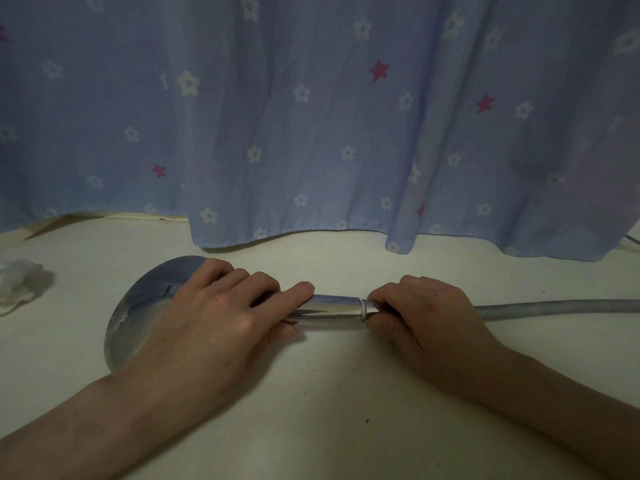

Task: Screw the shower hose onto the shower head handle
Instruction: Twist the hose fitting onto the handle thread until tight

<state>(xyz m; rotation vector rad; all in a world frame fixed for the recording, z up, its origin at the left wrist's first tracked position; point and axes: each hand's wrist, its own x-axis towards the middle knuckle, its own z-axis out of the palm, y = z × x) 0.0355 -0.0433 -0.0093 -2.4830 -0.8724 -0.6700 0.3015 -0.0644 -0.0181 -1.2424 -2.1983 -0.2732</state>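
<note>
Head view: pale cream bench (311, 427), a few dark specks, dim light. Blue curtain (311, 116) with white flowers and pink stars hangs along the far edge, hem touching the bench. Crumpled clear plastic (17, 285) at far left. Left hand (214, 323) wrapped over the shower head handle (336, 308) where it meets the head, fingers curled, thumb underneath. Right hand (426, 323) pinched closed on the hose nut (370, 309), right at the handle's end. Chrome shower head (138, 313) lies face down at left, handle pointing right. Grey shower hose (554, 306) runs off right across the bench. Nut sits against handle; thread engagement not visible.
</note>
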